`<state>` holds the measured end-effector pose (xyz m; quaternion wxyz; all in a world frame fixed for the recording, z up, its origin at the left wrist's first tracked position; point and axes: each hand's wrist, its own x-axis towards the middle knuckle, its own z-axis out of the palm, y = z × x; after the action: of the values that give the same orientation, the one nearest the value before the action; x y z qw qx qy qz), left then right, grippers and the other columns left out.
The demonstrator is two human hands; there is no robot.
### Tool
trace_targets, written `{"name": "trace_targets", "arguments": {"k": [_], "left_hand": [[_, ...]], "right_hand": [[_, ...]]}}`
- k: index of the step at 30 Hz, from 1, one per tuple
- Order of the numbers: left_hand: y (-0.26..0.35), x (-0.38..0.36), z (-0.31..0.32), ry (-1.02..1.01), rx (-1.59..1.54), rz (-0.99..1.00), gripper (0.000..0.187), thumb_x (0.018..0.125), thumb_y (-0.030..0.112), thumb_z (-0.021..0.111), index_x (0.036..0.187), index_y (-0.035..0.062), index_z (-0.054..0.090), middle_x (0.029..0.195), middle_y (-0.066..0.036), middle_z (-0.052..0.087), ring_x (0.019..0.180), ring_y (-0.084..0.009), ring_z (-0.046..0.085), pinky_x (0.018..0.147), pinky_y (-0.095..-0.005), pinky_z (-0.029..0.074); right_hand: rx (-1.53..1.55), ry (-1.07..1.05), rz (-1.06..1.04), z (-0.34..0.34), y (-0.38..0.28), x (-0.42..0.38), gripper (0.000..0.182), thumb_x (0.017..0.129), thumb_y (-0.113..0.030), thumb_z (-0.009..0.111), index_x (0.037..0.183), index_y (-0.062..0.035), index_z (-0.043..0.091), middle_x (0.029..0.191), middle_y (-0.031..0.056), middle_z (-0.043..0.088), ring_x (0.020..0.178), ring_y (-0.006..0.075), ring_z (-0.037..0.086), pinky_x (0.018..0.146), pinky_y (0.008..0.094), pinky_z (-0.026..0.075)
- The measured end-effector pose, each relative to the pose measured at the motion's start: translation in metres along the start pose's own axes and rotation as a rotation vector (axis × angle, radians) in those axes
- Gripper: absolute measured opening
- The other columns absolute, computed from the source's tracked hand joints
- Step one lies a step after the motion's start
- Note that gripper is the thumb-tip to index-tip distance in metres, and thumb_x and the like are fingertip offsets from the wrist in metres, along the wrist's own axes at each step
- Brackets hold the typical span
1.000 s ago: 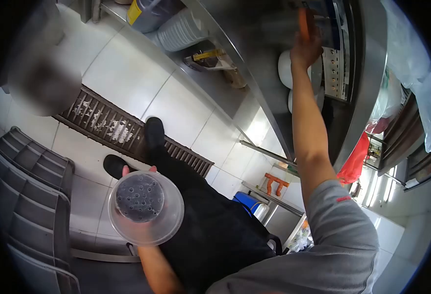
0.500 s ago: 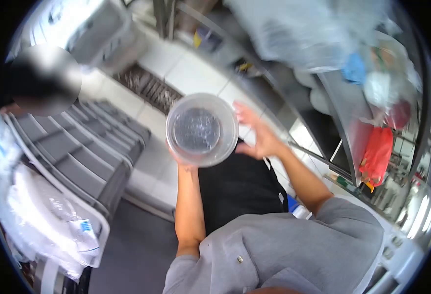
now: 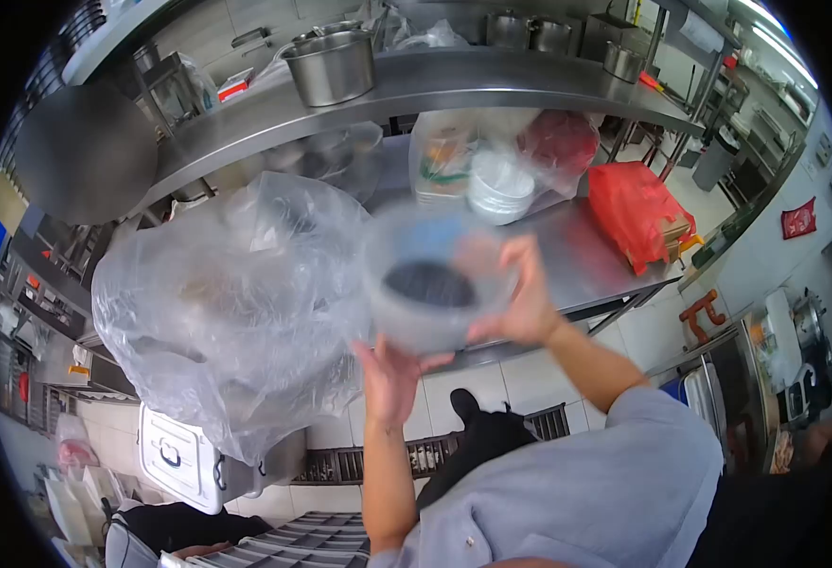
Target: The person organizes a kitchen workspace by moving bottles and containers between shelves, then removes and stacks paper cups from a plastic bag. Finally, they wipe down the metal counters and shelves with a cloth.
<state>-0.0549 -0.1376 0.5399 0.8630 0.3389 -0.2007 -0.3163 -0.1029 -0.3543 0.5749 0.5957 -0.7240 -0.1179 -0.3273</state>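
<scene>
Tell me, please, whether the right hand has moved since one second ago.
Yes: out from beneath the steel tabletop; the right hand is now at the plastic tub.

1. Two hands of the person: one left hand (image 3: 394, 381), one right hand (image 3: 528, 301);
2. One translucent tub (image 3: 430, 284);
3. Metal pots, four in plain sight: one large pot (image 3: 331, 68) at the front, two pots (image 3: 506, 30) at the back, one small pot (image 3: 622, 62) toward the right;
4. One red bag (image 3: 636, 213) on the steel table (image 3: 553, 254);
5. One white lidded box (image 3: 179, 464);
6. One stack of white bowls (image 3: 501, 187); its number is hard to tell through the clear plastic (image 3: 425, 151);
7. One orange pipe (image 3: 705, 305).
</scene>
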Motion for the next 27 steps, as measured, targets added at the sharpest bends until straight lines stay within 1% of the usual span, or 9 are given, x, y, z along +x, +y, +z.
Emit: {"name": "trace_targets", "arguments": {"k": [4,8,10,13,16,20,21,23,27], "left_hand": [[0.027,0.049,0.017,-0.039,0.268,-0.019,0.083,0.094,0.069,0.023,0.151,0.0079,0.022,0.136,-0.022,0.05,0.119,-0.0336,0.055,0.092,-0.0437,0.048],[0.065,0.04,0.013,-0.015,0.583,0.162,0.065,0.097,0.04,0.048,0.146,0.0013,0.032,0.131,-0.022,0.055,0.116,-0.0309,0.058,0.095,-0.0407,0.046],[0.09,0.02,0.001,0.011,0.824,0.251,0.058,0.091,0.027,0.059,0.139,-0.0017,0.044,0.125,-0.021,0.06,0.113,-0.0291,0.06,0.096,-0.0395,0.045],[0.126,-0.016,-0.029,0.167,0.968,0.198,0.044,0.089,0.023,0.062,0.125,-0.0026,0.058,0.116,-0.017,0.065,0.106,-0.025,0.063,0.096,-0.0374,0.045],[0.156,-0.031,-0.063,0.465,1.211,0.092,0.038,0.088,0.02,0.064,0.119,-0.0021,0.061,0.113,-0.014,0.067,0.1,-0.0227,0.064,0.095,-0.0366,0.045],[0.182,-0.026,-0.103,0.699,1.495,0.152,0.036,0.085,0.015,0.068,0.117,-0.0003,0.061,0.114,-0.016,0.064,0.104,-0.0294,0.062,0.094,-0.0376,0.045],[0.19,-0.026,-0.117,0.678,1.667,0.216,0.037,0.085,0.014,0.069,0.119,0.0016,0.061,0.117,-0.018,0.062,0.107,-0.0331,0.06,0.095,-0.0386,0.044],[0.208,-0.02,-0.132,0.592,1.936,0.347,0.047,0.081,0.01,0.071,0.126,0.0062,0.058,0.126,-0.019,0.053,0.117,-0.0358,0.051,0.099,-0.0388,0.041],[0.263,0.008,-0.173,0.354,2.088,0.264,0.069,0.074,0.003,0.074,0.137,0.0142,0.049,0.133,-0.02,0.045,0.126,-0.0399,0.041,0.104,-0.0425,0.037]], "right_hand": [[-0.576,0.209,-0.078,-0.067,-0.037,0.137,0.079,0.055,-0.015,0.095,0.104,-0.0115,0.033,0.127,0.0161,0.055,0.111,0.0217,0.057,0.093,0.0383,0.049],[-1.051,0.416,-0.162,-0.082,-0.021,0.266,0.069,0.065,-0.042,0.087,0.108,-0.0044,0.049,0.094,0.0138,0.068,0.087,0.0219,0.067,0.075,0.0333,0.052],[-1.035,0.285,-0.033,-0.089,0.007,0.321,0.07,0.073,-0.052,0.076,0.114,-0.0036,0.047,0.103,0.0251,0.065,0.096,0.0441,0.062,0.085,0.0447,0.05],[-1.032,0.255,0.26,-0.061,0.012,0.36,0.042,0.084,-0.024,0.067,0.119,-0.0027,0.059,0.13,0.0208,0.055,0.12,0.0422,0.051,0.101,0.0452,0.042],[-1.115,0.334,-0.212,-0.083,0.115,0.416,0.042,0.083,-0.029,0.068,0.116,-0.0031,0.059,0.121,0.023,0.06,0.108,0.0448,0.057,0.093,0.0495,0.046],[-1.268,0.322,-0.164,-0.105,0.141,0.423,0.045,0.088,-0.028,0.055,0.128,-0.0056,0.054,0.107,0.0296,0.062,0.102,0.0458,0.059,0.091,0.0498,0.047],[-1.552,0.322,-0.141,-0.11,0.124,0.423,0.065,0.082,-0.049,0.067,0.126,-0.0052,0.048,0.107,0.0273,0.064,0.102,0.0439,0.062,0.087,0.0444,0.05],[-1.23,0.306,-0.251,-0.036,0.041,0.35,0.055,0.09,-0.035,0.062,0.133,-0.0035,0.046,0.108,0.0224,0.066,0.1,0.0361,0.065,0.085,0.043,0.051],[-0.342,-0.107,-0.342,0.127,-0.022,0.213,0.022,0.089,-0.013,0.066,0.108,-0.0023,0.063,0.101,0.009,0.068,0.093,0.0162,0.065,0.08,0.0297,0.052]]}}
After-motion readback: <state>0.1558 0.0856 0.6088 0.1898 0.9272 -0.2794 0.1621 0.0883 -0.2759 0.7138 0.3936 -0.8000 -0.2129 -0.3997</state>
